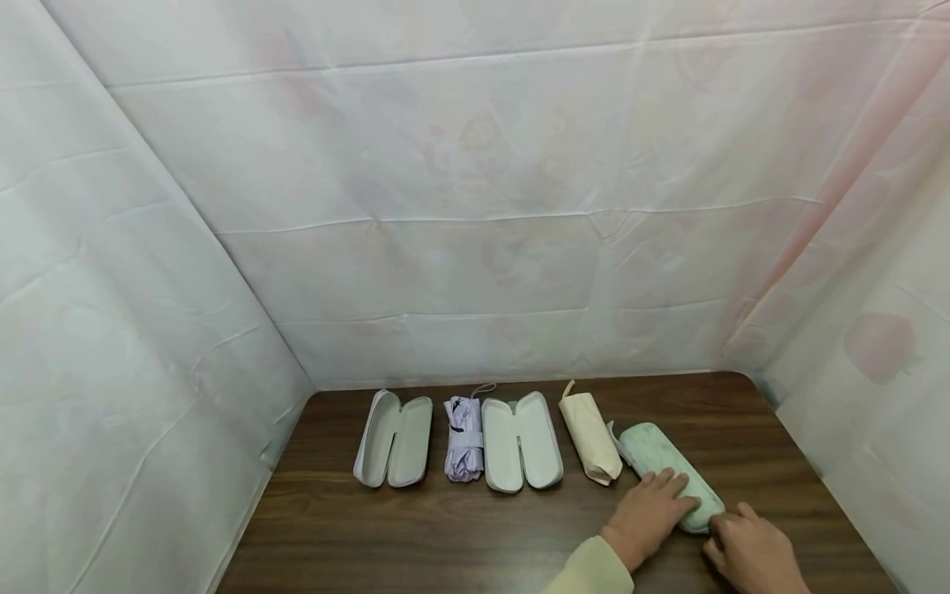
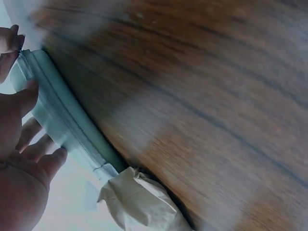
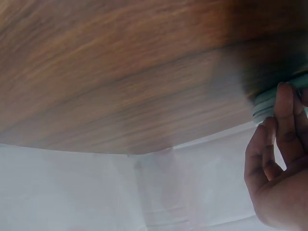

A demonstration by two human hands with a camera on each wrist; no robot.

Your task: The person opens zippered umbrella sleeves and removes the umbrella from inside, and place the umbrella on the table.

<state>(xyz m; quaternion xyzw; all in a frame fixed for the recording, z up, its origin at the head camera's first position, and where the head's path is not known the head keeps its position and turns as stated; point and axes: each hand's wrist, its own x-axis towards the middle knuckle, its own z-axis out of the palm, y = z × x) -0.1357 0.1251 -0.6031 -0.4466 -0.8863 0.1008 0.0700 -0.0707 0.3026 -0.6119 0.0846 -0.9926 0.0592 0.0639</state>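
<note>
A pale green zippered case lies slantwise at the right of the table. My left hand rests on its top, fingers spread and thumb toward the near end. In the left wrist view, a zipper runs along the case's side, with the fingertips pressing on the surface. At the near end, my right hand pinches the zipper pull, which its fingers mostly hide. The right wrist view has that hand right at the case's end. A cream fabric pouch with a loop lies beside the far end.
Left of the pouch, an open hard case with a white inside lies next to a folded lavender umbrella. Another open case, grey inside, is farther left. Printed cloth hangs behind and beside the brown wooden table.
</note>
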